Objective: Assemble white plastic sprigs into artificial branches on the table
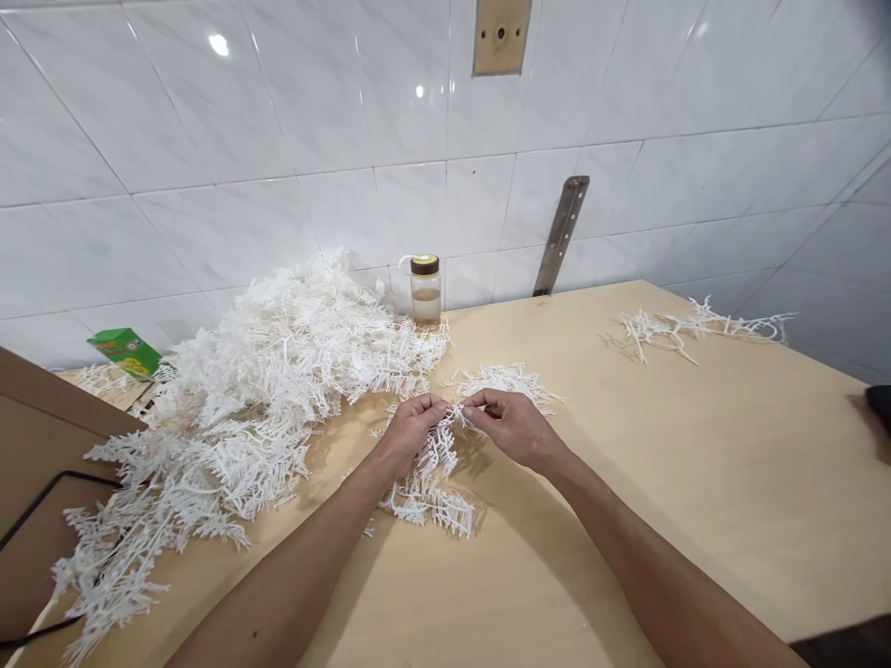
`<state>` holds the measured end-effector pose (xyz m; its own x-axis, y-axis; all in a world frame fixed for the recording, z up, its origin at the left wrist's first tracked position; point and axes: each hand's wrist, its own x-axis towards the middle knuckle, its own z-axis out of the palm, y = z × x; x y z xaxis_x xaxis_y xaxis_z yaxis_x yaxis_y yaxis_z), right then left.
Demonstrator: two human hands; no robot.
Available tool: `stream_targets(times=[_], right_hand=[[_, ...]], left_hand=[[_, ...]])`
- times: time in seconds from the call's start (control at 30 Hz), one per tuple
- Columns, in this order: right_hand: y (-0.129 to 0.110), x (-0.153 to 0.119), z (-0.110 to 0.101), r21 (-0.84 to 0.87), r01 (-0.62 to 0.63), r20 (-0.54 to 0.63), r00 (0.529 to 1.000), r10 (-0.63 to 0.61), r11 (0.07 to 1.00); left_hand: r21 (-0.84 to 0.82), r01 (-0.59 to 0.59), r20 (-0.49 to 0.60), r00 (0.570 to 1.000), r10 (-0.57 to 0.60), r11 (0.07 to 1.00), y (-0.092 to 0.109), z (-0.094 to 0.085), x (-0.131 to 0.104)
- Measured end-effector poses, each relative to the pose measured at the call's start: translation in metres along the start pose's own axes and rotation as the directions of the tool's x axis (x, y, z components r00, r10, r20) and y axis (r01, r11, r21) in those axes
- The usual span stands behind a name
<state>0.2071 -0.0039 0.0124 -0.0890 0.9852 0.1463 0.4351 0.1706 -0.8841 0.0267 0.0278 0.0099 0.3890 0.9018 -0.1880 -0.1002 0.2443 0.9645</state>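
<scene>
Between my two hands is a white branched plastic sprig (438,464), its twigs hanging down toward the table. My left hand (414,427) is closed in a pinch on the sprig near its upper end. Close beside it, my right hand (511,422) pinches the sprig's tip between thumb and forefinger. Just behind the right hand lies a small heap of short white plastic pieces (511,380). A large pile of similar white sprigs (278,362) spreads over the table's left side.
At the wall stands a water bottle (426,292) with a dark lid. Some bare white stems (682,329) lie at the far right of the wooden table (696,464). A green box (125,353) sits behind the pile. A metal bracket (562,237) leans on the tiled wall.
</scene>
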Motion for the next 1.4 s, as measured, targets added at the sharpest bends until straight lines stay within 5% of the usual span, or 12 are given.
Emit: stream_targets(times=[0.27,0.73,0.93,1.1,1.27,1.4], right_hand=[[0.000,-0.001,0.000,-0.018,0.021,-0.017,1.000,-0.021,1.000],[0.001,0.000,-0.006,-0.052,0.031,0.022,0.999,-0.030,0.998],[0.000,-0.001,0.002,-0.241,0.099,-0.076,0.990,-0.120,0.965],[0.014,0.005,0.003,-0.569,0.161,-0.192,0.927,-0.321,0.806],[0.020,0.008,-0.011,-0.424,0.005,-0.321,0.934,-0.155,0.906],[0.007,0.003,-0.010,-0.273,-0.025,-0.237,0.971,-0.042,0.962]], left_hand=[[0.052,-0.104,0.056,0.993,0.101,0.993,0.000,0.000,-0.003],[0.257,-0.090,0.073,0.995,0.074,0.962,-0.004,-0.001,-0.001],[0.313,-0.108,0.128,0.989,0.070,0.944,-0.003,-0.003,0.000],[0.342,-0.146,0.143,0.984,0.102,0.928,-0.007,-0.002,0.001],[0.271,-0.143,0.013,0.989,0.145,0.952,-0.012,0.000,0.002],[0.225,-0.140,-0.019,0.989,0.148,0.964,-0.011,0.001,0.002]])
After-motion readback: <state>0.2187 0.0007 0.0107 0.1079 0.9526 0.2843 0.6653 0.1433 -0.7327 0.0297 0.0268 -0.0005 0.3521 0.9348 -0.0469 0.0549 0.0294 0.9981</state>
